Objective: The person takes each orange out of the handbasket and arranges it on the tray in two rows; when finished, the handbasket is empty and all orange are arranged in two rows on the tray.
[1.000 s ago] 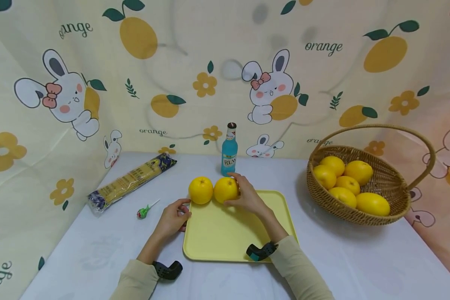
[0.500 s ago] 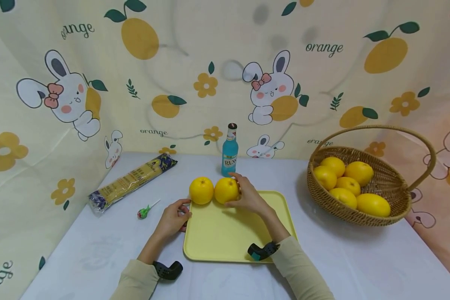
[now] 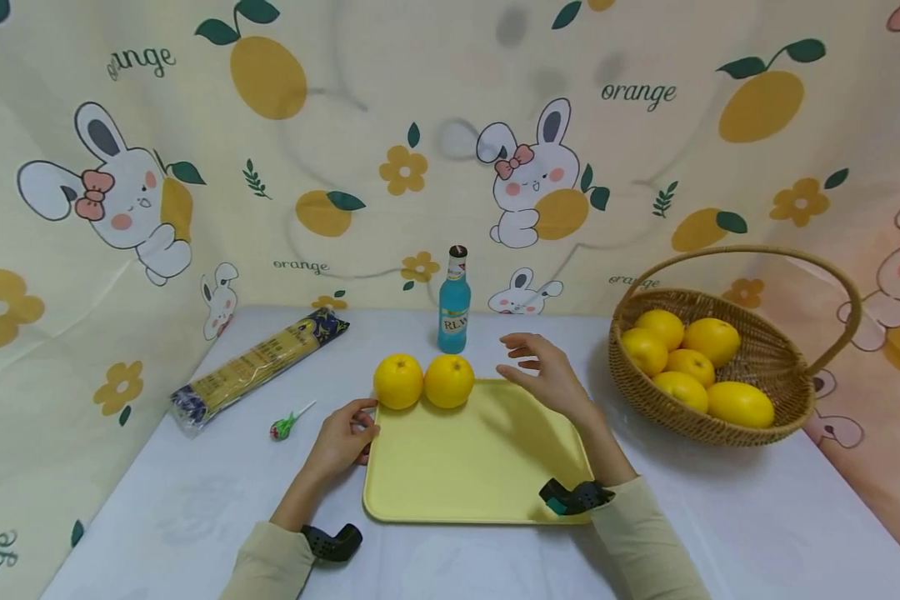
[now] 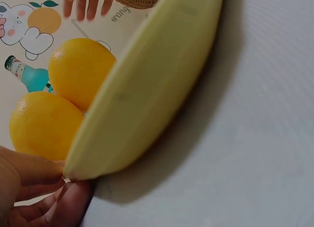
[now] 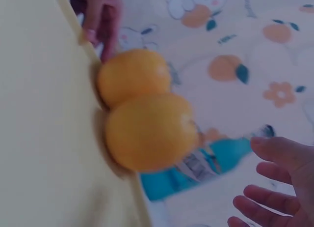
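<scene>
Two oranges sit side by side at the back left of a yellow tray: the left orange and the right orange. My left hand pinches the tray's left rim; the left wrist view shows thumb and fingers at the edge beside the fruit. Held over the tray's back right part, my right hand has nothing in its loosely spread fingers. In the right wrist view those fingers are apart from the oranges. A bottle of blue drink stands upright just behind the tray.
At the right, a wicker basket with a tall handle holds several yellow-orange fruits. A long golden packet lies at the back left, and a green-wrapped lollipop lies left of the tray. A printed cloth backs the table.
My right hand has let go of the right orange and moved right, away from it. The oranges stay on the tray, and my left hand keeps its place at the rim.
</scene>
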A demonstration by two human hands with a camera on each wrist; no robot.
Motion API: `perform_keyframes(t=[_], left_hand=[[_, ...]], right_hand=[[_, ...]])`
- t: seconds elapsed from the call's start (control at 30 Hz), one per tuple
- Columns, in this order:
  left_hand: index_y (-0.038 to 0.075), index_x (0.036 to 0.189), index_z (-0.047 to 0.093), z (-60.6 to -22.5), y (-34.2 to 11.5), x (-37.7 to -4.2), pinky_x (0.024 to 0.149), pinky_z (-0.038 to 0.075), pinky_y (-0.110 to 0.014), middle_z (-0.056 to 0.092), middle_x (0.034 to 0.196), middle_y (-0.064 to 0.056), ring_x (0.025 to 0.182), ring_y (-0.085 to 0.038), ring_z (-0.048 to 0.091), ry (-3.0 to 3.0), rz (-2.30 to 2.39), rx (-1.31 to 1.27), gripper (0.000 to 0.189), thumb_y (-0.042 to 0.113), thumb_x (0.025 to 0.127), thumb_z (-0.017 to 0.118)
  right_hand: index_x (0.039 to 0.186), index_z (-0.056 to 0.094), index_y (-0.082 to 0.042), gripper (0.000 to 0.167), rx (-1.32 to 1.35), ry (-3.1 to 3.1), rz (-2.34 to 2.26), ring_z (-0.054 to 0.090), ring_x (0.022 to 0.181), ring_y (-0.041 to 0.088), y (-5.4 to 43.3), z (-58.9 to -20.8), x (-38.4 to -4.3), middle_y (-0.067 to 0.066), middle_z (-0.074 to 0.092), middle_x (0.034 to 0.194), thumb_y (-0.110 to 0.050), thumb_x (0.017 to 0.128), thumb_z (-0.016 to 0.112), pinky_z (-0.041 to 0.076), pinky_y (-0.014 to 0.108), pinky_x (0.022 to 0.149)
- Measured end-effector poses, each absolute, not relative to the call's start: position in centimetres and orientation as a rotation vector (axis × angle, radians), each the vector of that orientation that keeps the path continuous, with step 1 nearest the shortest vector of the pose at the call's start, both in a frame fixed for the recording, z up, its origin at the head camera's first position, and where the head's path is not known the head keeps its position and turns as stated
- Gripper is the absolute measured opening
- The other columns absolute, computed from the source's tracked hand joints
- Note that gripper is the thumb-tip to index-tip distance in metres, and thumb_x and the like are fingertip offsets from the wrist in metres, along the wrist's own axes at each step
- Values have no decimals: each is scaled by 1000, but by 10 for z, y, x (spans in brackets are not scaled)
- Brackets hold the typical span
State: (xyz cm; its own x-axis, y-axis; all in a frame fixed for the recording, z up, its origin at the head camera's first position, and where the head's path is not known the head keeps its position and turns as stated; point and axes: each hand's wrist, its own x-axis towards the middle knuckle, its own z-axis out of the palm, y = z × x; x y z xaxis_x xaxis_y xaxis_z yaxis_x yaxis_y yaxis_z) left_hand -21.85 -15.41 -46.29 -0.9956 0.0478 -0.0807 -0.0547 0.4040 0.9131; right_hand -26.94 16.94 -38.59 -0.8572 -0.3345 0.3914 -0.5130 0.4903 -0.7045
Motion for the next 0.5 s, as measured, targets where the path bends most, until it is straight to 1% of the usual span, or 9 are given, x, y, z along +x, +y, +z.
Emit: perform_keyframes(t=[0.13,0.17,0.2,0.3,0.37,0.4,0.43,0.5], left_hand=[[3,126,53,-464,-154,-219,45,53,-28,55,89,-8,56,-15,54,2563,1657,-8,41,3,86,60],[3,126,53,-464,-155,-219,46,53,-28,55,89,-8,56,-15,54,2563,1656,-7,41,3,87,60],[3,127,53,-464,-155,-219,46,53,-28,55,89,-8,56,-15,54,2559,1658,-13,41,4,87,60],[3,127,53,-464,-155,-220,46,53,-28,55,89,-8,57,-14,55,2563,1653,-11,41,4,87,61],[4,127,52,-465,-156,-221,46,53,-28,55,89,-8,57,-15,55,2561,1650,-12,41,5,87,61],[4,127,52,-465,-156,-221,46,53,-28,54,89,-8,57,-15,55,2562,1648,-12,41,5,87,61],[4,127,52,-466,-155,-221,46,53,-28,54,89,-8,57,-15,55,2560,1647,-14,41,5,87,61],[4,128,52,-466,-155,-221,47,53,-28,54,90,-8,57,-15,55,2557,1645,-20,41,5,87,60]], right_hand=[[117,60,-4,36,701,-2480,1259,59,98,27,200,-377,-264,12,61,111,-16,84,69,53,46,83],[116,60,-3,35,693,-2475,1242,60,97,28,205,-370,-260,13,61,109,-13,84,69,53,46,82],[115,60,-1,34,677,-2472,1233,60,96,29,211,-363,-256,15,61,108,-10,84,68,53,44,81],[113,60,1,31,626,-2461,1158,61,91,25,234,-352,-252,15,63,104,-7,84,68,55,28,77],[113,61,1,30,588,-2478,1094,60,88,18,250,-344,-249,14,63,102,-9,85,67,53,18,75],[113,61,-1,30,568,-2487,1061,59,87,13,260,-344,-251,13,63,102,-11,86,67,50,12,75],[114,61,-2,30,555,-2501,1026,58,87,8,270,-342,-252,12,63,102,-14,86,66,48,10,75],[114,60,-1,31,538,-2556,981,55,88,3,285,-333,-249,13,62,103,-16,88,65,47,8,76]])
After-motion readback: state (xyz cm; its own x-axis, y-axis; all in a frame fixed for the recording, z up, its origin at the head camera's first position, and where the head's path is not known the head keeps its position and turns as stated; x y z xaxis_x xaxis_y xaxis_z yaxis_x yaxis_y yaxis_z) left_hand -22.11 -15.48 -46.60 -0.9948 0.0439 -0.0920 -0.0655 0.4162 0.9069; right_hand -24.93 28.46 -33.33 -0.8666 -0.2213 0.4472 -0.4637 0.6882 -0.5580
